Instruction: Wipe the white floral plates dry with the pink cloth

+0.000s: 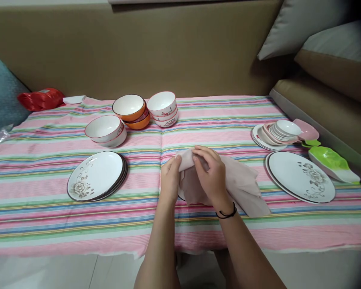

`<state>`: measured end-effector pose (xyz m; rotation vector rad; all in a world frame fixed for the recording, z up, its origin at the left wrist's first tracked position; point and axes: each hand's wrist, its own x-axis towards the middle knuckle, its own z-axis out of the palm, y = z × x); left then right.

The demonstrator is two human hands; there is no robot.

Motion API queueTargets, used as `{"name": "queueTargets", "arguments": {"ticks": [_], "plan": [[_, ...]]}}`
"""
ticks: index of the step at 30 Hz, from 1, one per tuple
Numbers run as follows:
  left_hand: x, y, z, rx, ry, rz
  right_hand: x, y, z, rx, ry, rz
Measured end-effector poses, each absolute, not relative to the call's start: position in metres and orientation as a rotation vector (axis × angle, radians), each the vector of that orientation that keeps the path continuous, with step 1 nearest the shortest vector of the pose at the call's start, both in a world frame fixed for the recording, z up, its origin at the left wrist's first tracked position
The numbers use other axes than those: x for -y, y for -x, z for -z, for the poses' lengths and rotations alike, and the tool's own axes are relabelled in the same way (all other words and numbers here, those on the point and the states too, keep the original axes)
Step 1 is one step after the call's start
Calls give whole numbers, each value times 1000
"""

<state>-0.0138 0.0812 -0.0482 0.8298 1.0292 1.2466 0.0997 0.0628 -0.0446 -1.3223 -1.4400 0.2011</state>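
Left of frame: a flowered plate stack [96, 175], bowls [128, 106] above it, both apart from the work. Lower centre: left hand [170, 180] pinches the folded upper edge of a beige cloth [242, 180]; beneath, a dark-rimmed sliver of dish [181, 194], the rest hidden. Just beside, right hand [212, 172] closes thumb and fingers on the same cloth. Judgement: steady left pinch, light right pressure. Loose end trails toward the right-hand plates [289, 172]; best kept gathered.

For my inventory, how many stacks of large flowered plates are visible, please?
2: the left stack and the right stack, either side of the cloth. A dish rim shows beneath it; others may be hidden.
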Motion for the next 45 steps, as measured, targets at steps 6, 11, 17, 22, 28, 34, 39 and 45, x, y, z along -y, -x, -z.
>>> {"name": "queueTargets", "arguments": {"ticks": [6,11,17,22,28,34,39,45], "plan": [[-80,14,46,-1063,-828,-1267,-62,-97,42,1588,1334,-210],[-80,14,49,-1055,-909,-1292,-60,-92,37,1751,1342,-194],[-76,11,45,-1132,-962,-1263,-64,-92,36,1624,1412,-190],[-71,9,38,-1118,-1008,-1207,-68,-104,41,1431,1524,-291],[-69,11,37,-1104,-982,-1190,-70,-110,45,1357,1484,-375],[-70,12,44,-1095,-949,-1254,-67,-101,39,1587,1382,-296],[-71,13,48,-1142,-929,-1276,-63,-94,32,1741,1343,-253],[-70,10,44,-1088,-974,-1265,-67,-108,45,1512,1453,-346]]}}
